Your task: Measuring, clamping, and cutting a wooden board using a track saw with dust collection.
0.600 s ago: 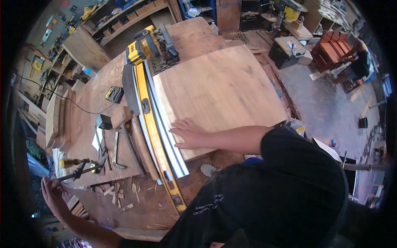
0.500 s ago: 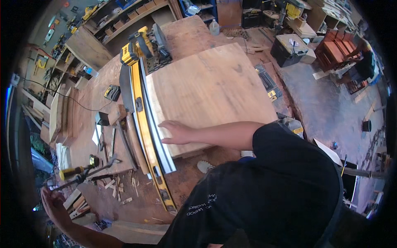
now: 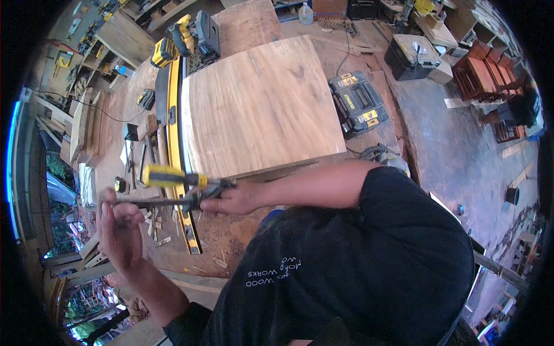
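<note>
A bar clamp [image 3: 156,202] with a yellow-and-black handle is held level over the left side of the bench. My right hand [image 3: 239,198] is closed round the dark head of the clamp, beside its handle. At the far end of the bar my left hand [image 3: 122,230] has its fingers curled about the metal, somewhat blurred. Below the clamp, a long yellow spirit level [image 3: 173,109] lies along the left edge of a wide wooden panel [image 3: 265,109]. The clamp and my right hand hide part of the level.
A yellow cordless power tool [image 3: 173,43] stands beyond the panel's far left corner. A black-and-yellow tool case [image 3: 359,104] lies to its right. Stacked boards [image 3: 86,130] and a tape measure [image 3: 120,184] sit at the left, with wood scraps near the front.
My right hand has left the panel and taken hold of the clamp's head. My left hand has brought the clamp up and rightward. The view has shifted, showing more of the tool case.
</note>
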Action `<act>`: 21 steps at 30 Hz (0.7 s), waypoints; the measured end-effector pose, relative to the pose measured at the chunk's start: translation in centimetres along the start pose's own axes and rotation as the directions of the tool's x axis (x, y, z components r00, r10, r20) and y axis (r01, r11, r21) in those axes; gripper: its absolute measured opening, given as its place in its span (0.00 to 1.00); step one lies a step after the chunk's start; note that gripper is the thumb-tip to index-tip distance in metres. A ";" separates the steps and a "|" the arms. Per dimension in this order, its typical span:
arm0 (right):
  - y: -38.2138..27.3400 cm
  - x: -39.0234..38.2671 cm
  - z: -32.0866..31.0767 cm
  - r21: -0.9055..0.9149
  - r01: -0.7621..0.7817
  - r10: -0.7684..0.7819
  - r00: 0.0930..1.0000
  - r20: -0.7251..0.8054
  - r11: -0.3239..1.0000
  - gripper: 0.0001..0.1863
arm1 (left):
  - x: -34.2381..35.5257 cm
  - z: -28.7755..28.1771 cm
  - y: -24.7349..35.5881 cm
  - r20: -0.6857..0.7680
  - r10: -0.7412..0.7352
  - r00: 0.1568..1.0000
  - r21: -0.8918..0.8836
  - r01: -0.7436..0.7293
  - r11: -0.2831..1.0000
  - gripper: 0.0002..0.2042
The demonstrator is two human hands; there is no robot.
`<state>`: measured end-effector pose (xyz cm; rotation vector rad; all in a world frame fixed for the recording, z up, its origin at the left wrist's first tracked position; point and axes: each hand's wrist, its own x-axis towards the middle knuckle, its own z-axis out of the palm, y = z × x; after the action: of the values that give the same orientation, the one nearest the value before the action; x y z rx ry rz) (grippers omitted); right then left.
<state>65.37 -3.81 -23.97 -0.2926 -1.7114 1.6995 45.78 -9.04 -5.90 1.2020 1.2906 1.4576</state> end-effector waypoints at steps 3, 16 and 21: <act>-0.2 0.5 -0.7 0.256 -0.178 0.171 0.984 0.050 0.950 0.20 | 2.9 -0.7 -2.8 0.360 0.008 0.933 -0.071 0.019 0.997 0.26; 2.9 -2.4 -14.2 -0.624 -0.433 -0.121 0.752 -0.648 0.651 0.34 | 10.5 -6.8 -23.1 -0.063 -0.421 0.905 -0.347 0.375 0.859 0.27; 5.7 -14.5 -24.9 -0.008 -0.873 0.290 0.171 -0.942 0.487 0.41 | 12.3 -7.8 -27.6 -0.166 -0.618 0.768 -0.152 0.599 0.786 0.26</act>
<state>89.36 7.65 -36.41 -2.0990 -1.1866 0.9602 35.37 4.90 -31.85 0.4834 1.5516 1.1466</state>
